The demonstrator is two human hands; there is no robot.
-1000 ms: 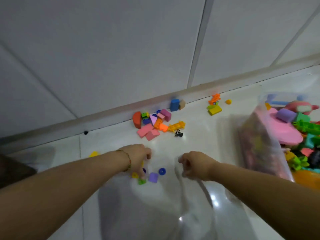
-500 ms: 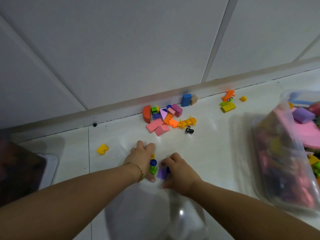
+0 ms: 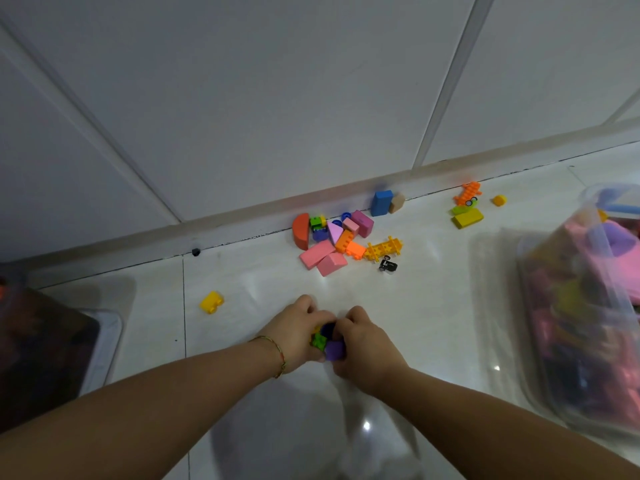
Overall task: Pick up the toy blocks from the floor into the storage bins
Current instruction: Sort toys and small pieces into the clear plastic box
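both hands are down on the white floor (image 3: 433, 306), scooped in tight against each other. the left hand (image 3: 294, 332) and right hand (image 3: 369, 346) both have their fingers curled around a few small blocks (image 3: 331, 348) squeezed between them. a purple block (image 3: 336, 352), a green brick (image 3: 319, 340) and a blue round piece (image 3: 327, 329) peek out of the gap. the clear bin (image 3: 568, 271) sits off to the right, stuffed with toys. a pile of blocks (image 3: 329, 251) lies against the wall further ahead, with a blue block (image 3: 381, 203) just past it. a lone yellow brick (image 3: 211, 302) lies off to the left. there's a thin bracelet (image 3: 277, 351) on the left wrist.
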